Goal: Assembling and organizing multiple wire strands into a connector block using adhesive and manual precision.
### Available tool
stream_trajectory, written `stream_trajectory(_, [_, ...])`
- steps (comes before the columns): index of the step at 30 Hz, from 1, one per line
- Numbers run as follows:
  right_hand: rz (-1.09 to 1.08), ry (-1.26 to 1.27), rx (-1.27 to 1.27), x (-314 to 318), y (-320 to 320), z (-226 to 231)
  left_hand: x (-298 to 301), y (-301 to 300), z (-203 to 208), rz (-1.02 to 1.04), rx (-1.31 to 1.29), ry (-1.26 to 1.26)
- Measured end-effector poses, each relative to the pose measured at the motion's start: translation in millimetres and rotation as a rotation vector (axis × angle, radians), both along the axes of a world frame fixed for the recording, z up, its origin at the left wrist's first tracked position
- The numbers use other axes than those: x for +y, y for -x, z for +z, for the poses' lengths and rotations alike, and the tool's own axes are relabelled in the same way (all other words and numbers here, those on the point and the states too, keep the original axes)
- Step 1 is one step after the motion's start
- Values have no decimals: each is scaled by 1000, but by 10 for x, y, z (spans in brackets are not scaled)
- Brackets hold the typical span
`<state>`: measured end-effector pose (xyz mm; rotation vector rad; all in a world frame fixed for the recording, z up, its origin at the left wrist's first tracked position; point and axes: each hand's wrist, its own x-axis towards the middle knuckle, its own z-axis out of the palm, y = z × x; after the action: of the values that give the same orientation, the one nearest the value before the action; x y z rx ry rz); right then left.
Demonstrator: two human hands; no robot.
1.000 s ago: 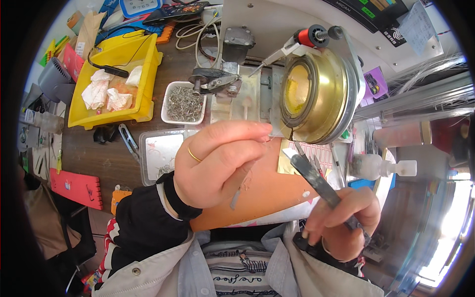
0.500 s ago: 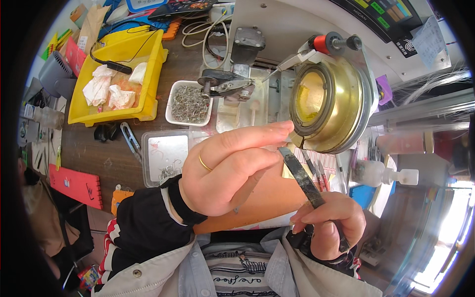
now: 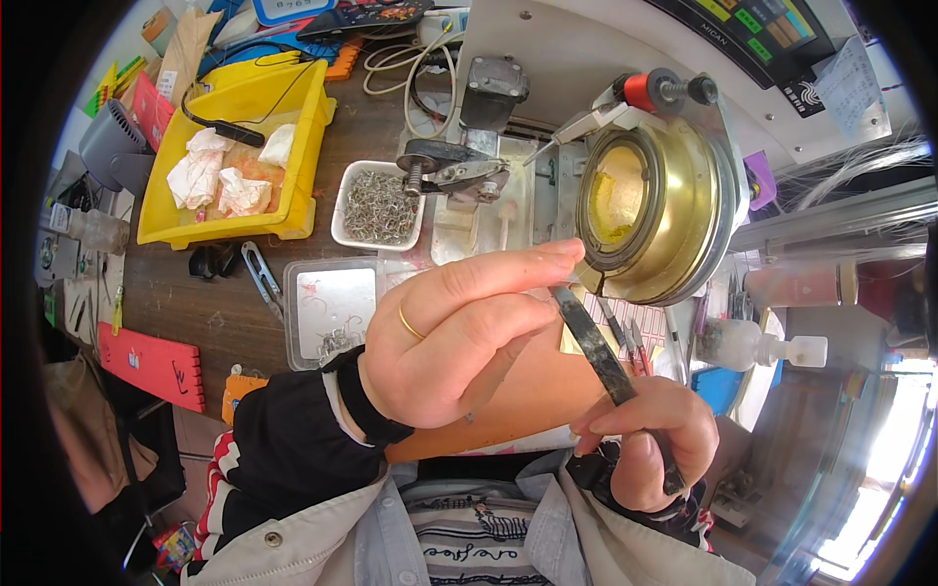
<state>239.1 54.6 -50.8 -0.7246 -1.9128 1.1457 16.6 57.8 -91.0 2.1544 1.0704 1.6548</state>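
Note:
My left hand, with a thin gold ring, is held over the middle of the bench. Its fingers are pressed together and point right; the thumb and whatever lies at the fingertips are hidden. Lower right, my right hand is closed round a dark, worn, flat metal strip. The strip slants up and left, its upper end right by my left fingertips; whether they touch it I cannot tell. Just beyond the fingertips is a brass-coloured drum on a machine. An orange-brown work surface lies beneath both hands.
A white tub of small metal pieces and a clear tray stand left of the machine. Farther left are a yellow bin with crumpled tissues and a red board. At right stands a clear pump bottle, near several hand tools.
Both hands keep nearly the same pose. The right hand and the strip have shifted very slightly left, while the bench view has slid a little to the right.

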Motion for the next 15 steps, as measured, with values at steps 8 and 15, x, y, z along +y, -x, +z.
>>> stream_trajectory(8, [-3,92,37,9,46,36,-18,-4,-2,32,11,4])
stream_trajectory(15, [-45,206,89,-8,34,51,-19,-18,2,56,26,0])
